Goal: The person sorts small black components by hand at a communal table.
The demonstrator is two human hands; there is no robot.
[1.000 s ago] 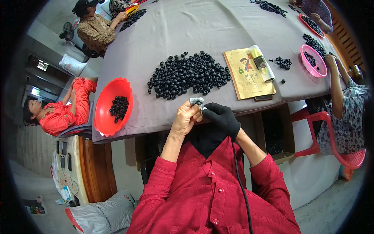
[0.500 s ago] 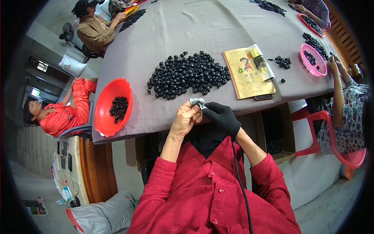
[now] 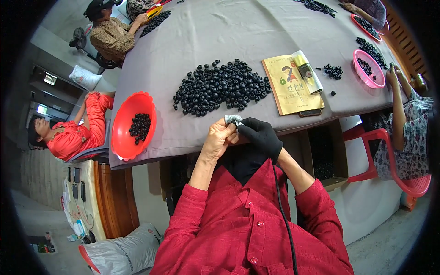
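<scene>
My left hand (image 3: 219,141), bare except for a pale grey wrap (image 3: 233,119) around a fingertip, is closed in a pinch at the table's near edge. Against its fingertips, my right hand (image 3: 262,139) in a black glove is also closed. Whatever they hold between them is too small and covered to make out. Just beyond lies a wide pile of small black round pieces (image 3: 222,87), many showing a hole. To the left, a red scalloped basin (image 3: 123,114) holds a smaller heap of the same pieces (image 3: 140,127).
Right of the pile are a yellow booklet (image 3: 280,94), a clear-and-yellow tube (image 3: 308,73) on it and a dark flat object (image 3: 310,112) under its edge. A pink basket (image 3: 376,79) stands farther right, by a co-worker's hands (image 3: 395,75). Other people sit around the grey-covered table (image 3: 183,36).
Both hands stay together in nearly the same place. The wrapped fingertip and the gloved fingers have shifted very slightly.
</scene>
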